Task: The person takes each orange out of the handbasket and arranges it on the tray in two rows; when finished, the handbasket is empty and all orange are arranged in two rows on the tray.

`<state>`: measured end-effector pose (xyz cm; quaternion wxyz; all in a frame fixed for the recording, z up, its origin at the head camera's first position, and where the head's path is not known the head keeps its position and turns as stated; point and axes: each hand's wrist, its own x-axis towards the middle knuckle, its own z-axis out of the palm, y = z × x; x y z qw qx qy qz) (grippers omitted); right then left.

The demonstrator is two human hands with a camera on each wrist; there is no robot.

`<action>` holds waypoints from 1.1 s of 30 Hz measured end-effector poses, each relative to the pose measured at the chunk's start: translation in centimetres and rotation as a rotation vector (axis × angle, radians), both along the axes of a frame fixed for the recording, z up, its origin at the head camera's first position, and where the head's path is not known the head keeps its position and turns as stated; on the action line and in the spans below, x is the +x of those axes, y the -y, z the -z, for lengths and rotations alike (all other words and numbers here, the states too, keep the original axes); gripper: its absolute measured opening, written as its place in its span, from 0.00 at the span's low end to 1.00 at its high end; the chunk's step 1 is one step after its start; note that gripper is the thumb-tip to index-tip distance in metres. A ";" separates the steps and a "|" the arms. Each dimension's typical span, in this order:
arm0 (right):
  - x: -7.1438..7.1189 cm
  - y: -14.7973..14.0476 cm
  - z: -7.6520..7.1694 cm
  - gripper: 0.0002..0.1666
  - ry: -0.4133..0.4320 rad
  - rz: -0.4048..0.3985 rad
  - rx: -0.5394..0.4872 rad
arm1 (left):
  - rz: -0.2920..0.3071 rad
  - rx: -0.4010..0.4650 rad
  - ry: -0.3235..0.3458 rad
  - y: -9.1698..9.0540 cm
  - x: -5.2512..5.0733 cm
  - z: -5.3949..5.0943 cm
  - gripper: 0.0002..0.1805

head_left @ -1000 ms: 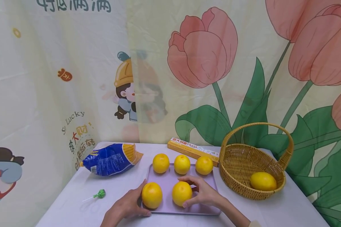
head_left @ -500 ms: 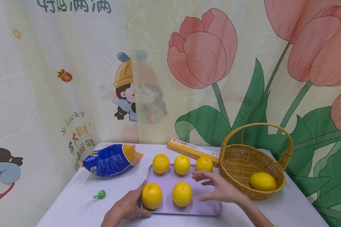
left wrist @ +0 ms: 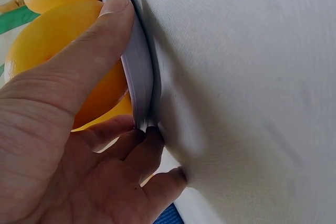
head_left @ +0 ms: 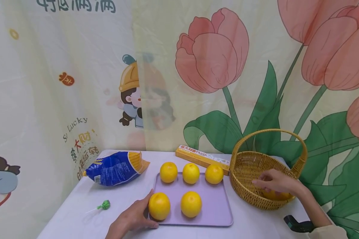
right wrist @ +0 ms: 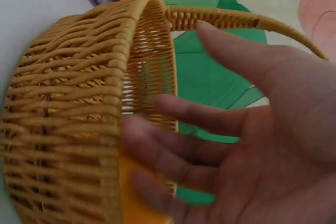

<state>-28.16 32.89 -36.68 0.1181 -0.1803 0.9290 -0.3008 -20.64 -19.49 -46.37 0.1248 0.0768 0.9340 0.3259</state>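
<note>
My left hand [head_left: 133, 215] holds the near left corner of the lilac tray [head_left: 213, 207]. In the left wrist view its thumb lies along the rim [left wrist: 137, 72], while the fingers bend round the corner. Beside that hand is the front left orange [head_left: 159, 206]; another orange [head_left: 191, 204] sits to its right, and several more line the tray's far side. Over the wicker basket [head_left: 249, 196], my right hand [head_left: 278, 182] reaches in with loosely bent, spread fingers. They hover above or touch an orange [right wrist: 139, 192] inside, partly hidden by them; contact cannot be told.
Behind the tray lies a pasta box [head_left: 201, 157]. A blue snack bag [head_left: 116, 168] and a green lollipop [head_left: 104, 205] lie to the left. The basket's handle [head_left: 267, 131] arches high. A printed curtain [head_left: 155, 139] hangs behind the table.
My right hand has let go of the front right orange, left it on the tray, and moved right into the basket. The left hand stays at the tray corner.
</note>
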 end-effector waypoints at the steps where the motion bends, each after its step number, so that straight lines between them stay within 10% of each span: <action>1: -0.4 0.2 0.1 0.18 -0.054 0.017 0.004 | -0.004 0.015 -0.006 0.0 0.0 0.0 0.70; 5: -1.9 1.6 0.0 0.19 -0.275 0.079 -0.055 | -0.014 0.029 -0.007 -0.2 0.3 -0.6 0.69; 11: -3.3 1.9 -1.2 0.30 -0.307 0.187 -0.097 | -0.033 0.052 0.001 -0.6 0.6 -1.4 0.67; 16: -4.1 0.5 -1.6 0.34 -0.320 0.269 -0.081 | 0.001 0.056 0.016 0.7 -1.1 1.7 0.73; 19: -4.6 -0.3 -1.2 0.37 -0.271 0.288 -0.045 | 0.009 0.075 0.007 1.0 -1.4 2.7 0.74; 24: -5.9 -0.8 -0.4 0.47 -0.117 0.305 0.035 | -0.027 0.052 0.015 -0.3 0.2 -0.3 0.69; 33: -7.8 -1.5 1.2 0.52 0.074 0.375 -0.042 | -0.017 0.045 0.014 -0.2 0.4 -0.3 0.70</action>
